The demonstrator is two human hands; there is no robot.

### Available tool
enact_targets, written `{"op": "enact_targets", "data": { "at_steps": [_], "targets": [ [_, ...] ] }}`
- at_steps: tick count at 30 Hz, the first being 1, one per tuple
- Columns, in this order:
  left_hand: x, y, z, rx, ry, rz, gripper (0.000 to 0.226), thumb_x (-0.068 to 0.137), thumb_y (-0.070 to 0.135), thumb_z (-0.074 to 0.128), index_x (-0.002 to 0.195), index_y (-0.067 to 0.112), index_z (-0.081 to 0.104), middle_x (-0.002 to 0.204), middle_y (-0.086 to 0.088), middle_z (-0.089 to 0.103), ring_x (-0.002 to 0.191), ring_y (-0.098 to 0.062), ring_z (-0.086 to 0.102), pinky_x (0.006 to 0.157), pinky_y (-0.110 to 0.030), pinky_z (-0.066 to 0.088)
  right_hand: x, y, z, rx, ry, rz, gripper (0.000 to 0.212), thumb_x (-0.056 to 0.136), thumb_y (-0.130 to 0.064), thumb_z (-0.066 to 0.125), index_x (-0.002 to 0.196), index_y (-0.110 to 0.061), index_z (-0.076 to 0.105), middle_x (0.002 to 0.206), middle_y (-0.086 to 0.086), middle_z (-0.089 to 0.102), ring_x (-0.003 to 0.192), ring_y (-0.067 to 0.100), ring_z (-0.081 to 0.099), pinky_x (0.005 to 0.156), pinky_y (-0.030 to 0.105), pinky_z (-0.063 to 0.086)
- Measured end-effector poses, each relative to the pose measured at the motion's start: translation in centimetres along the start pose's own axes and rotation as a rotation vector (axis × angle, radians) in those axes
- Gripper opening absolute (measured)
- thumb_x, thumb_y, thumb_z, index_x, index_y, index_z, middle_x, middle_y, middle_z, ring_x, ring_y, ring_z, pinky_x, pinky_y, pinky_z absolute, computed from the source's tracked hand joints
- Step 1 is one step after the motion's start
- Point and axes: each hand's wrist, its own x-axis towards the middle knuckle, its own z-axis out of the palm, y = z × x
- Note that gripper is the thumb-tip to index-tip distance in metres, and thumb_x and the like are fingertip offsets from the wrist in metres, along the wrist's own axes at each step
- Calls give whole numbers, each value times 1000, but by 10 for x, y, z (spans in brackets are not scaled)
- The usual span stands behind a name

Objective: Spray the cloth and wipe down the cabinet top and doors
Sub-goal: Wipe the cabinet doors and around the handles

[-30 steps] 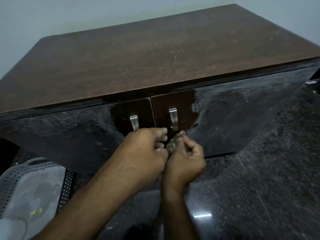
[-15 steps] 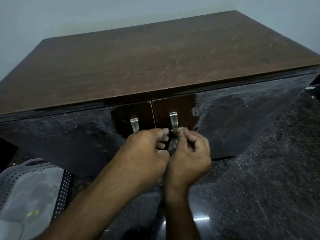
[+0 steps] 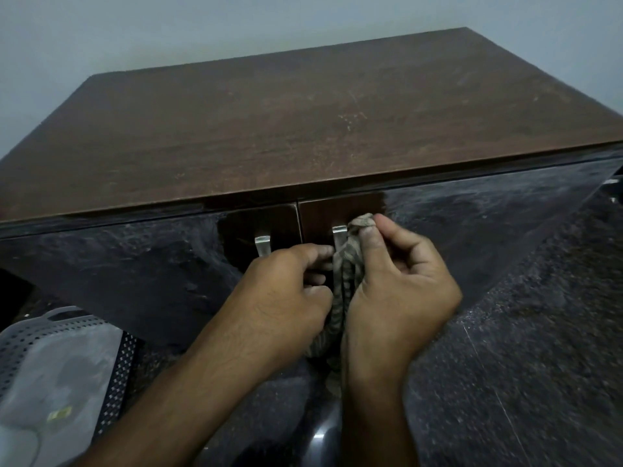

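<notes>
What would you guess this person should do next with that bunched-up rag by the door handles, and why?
Probably rub the cloth down along the right door handle. The right hand pinches its top end right beside that handle, the left hand grips it lower down, and the dark doors look smeared and dusty.

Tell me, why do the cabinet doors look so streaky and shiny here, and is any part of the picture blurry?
Head view: the glossy cabinet doors mirror the speckled floor, hence the grey streaks; a bright glare spot sits on the floor between the forearms; the right hand on the cloth is slightly motion-blurred; the wide lens bends the cabinet top edges.
</notes>
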Motion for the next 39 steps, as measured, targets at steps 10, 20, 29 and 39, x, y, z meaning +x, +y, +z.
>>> {"op": "enact_targets", "data": {
  "at_steps": [10, 20, 29, 39],
  "targets": [
    [1, 1, 1, -50, -8, 9, 51, 85, 16, 57, 132, 35, 59, 110, 17, 70, 98, 5, 66, 87, -26, 58, -24, 39, -11, -202, -155, -578, 26, 86, 15, 66, 109, 4, 72, 108, 12, 70, 106, 25, 67, 86, 34, 57],
    [-5, 3, -9, -7, 55, -34, 45, 85, 16, 57, 124, 36, 65, 104, 20, 71, 89, 2, 69, 82, -33, 60, -5, 29, -2, -307, -150, -757, 9, 88, 8, 69, 93, 6, 76, 86, 13, 72, 85, 26, 66, 83, 22, 53],
    [-6, 7, -7, 20, 42, -5, 50, 83, 20, 55, 130, 35, 61, 106, 17, 72, 86, 3, 70, 78, -30, 61, -13, 45, -4, -308, -118, -793, 7, 86, 9, 71, 91, 7, 76, 83, 17, 70, 81, 32, 65, 79, 34, 54],
    [-4, 0, -1, -11, 85, -21, 48, 90, 4, 58, 132, 27, 60, 109, 19, 68, 98, 4, 65, 79, -15, 53, -24, 75, -22, -283, -24, -529, 20, 79, 22, 65, 81, 4, 74, 86, 10, 68, 88, 17, 68, 76, 32, 58]
  ]
}}
